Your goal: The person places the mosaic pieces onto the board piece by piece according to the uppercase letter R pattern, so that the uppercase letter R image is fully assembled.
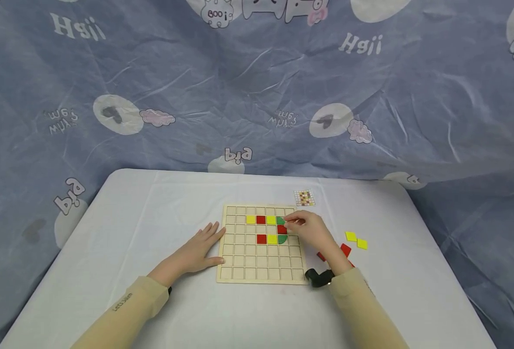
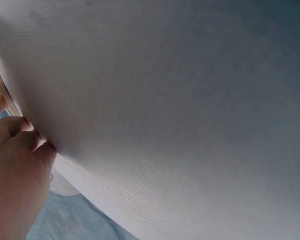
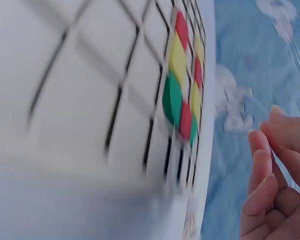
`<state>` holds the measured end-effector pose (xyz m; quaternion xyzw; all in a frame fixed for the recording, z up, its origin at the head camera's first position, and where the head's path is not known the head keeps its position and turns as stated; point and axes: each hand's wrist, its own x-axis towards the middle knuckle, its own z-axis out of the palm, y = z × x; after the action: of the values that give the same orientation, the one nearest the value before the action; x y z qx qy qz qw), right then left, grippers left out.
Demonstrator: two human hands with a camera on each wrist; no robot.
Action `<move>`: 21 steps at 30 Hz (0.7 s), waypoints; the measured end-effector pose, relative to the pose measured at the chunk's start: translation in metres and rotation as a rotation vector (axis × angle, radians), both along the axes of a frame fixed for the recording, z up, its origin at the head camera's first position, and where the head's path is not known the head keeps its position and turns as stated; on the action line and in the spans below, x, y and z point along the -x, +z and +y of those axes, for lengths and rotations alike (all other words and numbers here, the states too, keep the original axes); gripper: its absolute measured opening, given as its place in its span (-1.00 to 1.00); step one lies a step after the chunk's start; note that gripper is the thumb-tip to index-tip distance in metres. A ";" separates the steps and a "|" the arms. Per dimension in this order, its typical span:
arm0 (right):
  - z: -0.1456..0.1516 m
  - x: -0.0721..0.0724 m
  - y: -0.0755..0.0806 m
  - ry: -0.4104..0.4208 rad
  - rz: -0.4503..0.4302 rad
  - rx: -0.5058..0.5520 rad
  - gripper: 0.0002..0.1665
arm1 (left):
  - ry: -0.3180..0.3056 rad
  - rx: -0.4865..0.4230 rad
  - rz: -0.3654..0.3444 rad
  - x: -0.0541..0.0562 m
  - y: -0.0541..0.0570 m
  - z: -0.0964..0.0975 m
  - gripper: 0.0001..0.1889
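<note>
A light wooden grid board (image 1: 244, 275) lies on the table, holding several red, yellow and green pieces. Spread out flat at its left edge, my left hand (image 1: 200, 251) touches the frame with fingertips and thumb. In the left wrist view, the fingers of that hand (image 2: 17, 165) meet the board's rim (image 2: 1, 85). My right hand (image 1: 311, 230) hovers over the board's right side, beside a green rounded piece (image 1: 280, 220) and a red square (image 1: 281, 230). Its fingers (image 3: 260, 175) are loosely bent in the right wrist view, with no piece visible between them. Another green piece (image 1: 282, 239) sits lower.
A small printed pattern card (image 1: 304, 198) lies behind the board's right corner. Two yellow squares (image 1: 356, 240) and several red pieces (image 1: 345, 250) are to the right, some partly hidden by my forearm. A black device (image 1: 319, 277) is at my right wrist. A patterned cloth (image 1: 257, 87) hangs behind the table.
</note>
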<state>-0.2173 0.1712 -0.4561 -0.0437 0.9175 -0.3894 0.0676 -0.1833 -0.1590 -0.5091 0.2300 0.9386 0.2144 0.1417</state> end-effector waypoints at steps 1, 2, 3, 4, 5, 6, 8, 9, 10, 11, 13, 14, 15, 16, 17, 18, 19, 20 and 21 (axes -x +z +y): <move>0.008 0.000 0.000 -0.021 -0.004 -0.005 -0.73 | -0.001 0.001 -0.002 0.000 0.000 0.000 -0.09; 0.017 0.000 0.000 -0.031 -0.007 -0.008 -0.72 | -0.002 0.003 -0.003 0.000 0.001 0.000 -0.10; 0.025 0.000 0.000 -0.047 -0.012 -0.012 -0.72 | -0.002 0.006 -0.004 0.000 0.002 0.000 -0.10; 0.033 -0.001 -0.001 -0.058 -0.020 -0.017 -0.72 | -0.004 0.002 -0.003 0.000 0.002 0.000 -0.10; 0.040 -0.001 -0.002 -0.075 -0.033 -0.020 -0.72 | -0.006 -0.003 0.000 0.000 0.003 0.000 -0.10; 0.047 -0.002 -0.003 -0.088 -0.045 -0.023 -0.72 | -0.007 -0.007 0.001 0.000 0.003 0.000 -0.10; 0.059 -0.004 -0.006 -0.105 -0.058 -0.026 -0.71 | -0.009 -0.002 0.001 -0.001 0.004 -0.001 -0.10; 0.064 -0.005 -0.007 -0.119 -0.067 -0.027 -0.72 | -0.010 -0.004 0.002 -0.001 0.004 -0.001 -0.10; 0.068 -0.006 -0.009 -0.127 -0.075 -0.030 -0.73 | -0.010 -0.004 0.002 -0.001 0.004 -0.001 -0.10; 0.071 -0.007 -0.011 -0.139 -0.086 -0.034 -0.74 | -0.010 -0.006 0.001 -0.001 0.004 -0.001 -0.10; 0.076 -0.009 -0.015 -0.146 -0.101 -0.045 -0.76 | -0.008 0.002 -0.002 -0.001 0.005 -0.001 -0.10; 0.078 -0.010 -0.018 -0.152 -0.113 -0.054 -0.77 | -0.009 -0.004 -0.002 -0.002 0.005 -0.001 -0.10; 0.079 -0.011 -0.020 -0.154 -0.123 -0.061 -0.77 | -0.010 -0.012 0.000 -0.002 0.005 -0.001 -0.10; 0.080 -0.012 -0.022 -0.156 -0.130 -0.071 -0.77 | -0.010 -0.019 0.000 -0.002 0.005 -0.001 -0.10; 0.081 -0.012 -0.024 -0.159 -0.137 -0.084 -0.76 | -0.010 -0.023 -0.001 -0.002 0.005 -0.001 -0.10; 0.082 -0.013 -0.025 -0.160 -0.139 -0.092 -0.75 | -0.009 -0.020 -0.004 -0.002 0.005 -0.001 -0.10; 0.083 -0.014 -0.027 -0.164 -0.144 -0.098 -0.73 | -0.009 -0.024 -0.003 -0.002 0.005 -0.001 -0.10; 0.084 -0.014 -0.029 -0.169 -0.146 -0.104 -0.71 | -0.008 -0.023 -0.004 -0.002 0.004 -0.001 -0.10; 0.084 -0.015 -0.030 -0.171 -0.148 -0.108 -0.69 | -0.010 -0.025 -0.002 -0.002 0.004 0.000 -0.10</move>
<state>-0.2025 0.2552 -0.4857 0.0674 0.9301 -0.3458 0.1037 -0.1817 -0.1593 -0.5053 0.2361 0.9346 0.2258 0.1406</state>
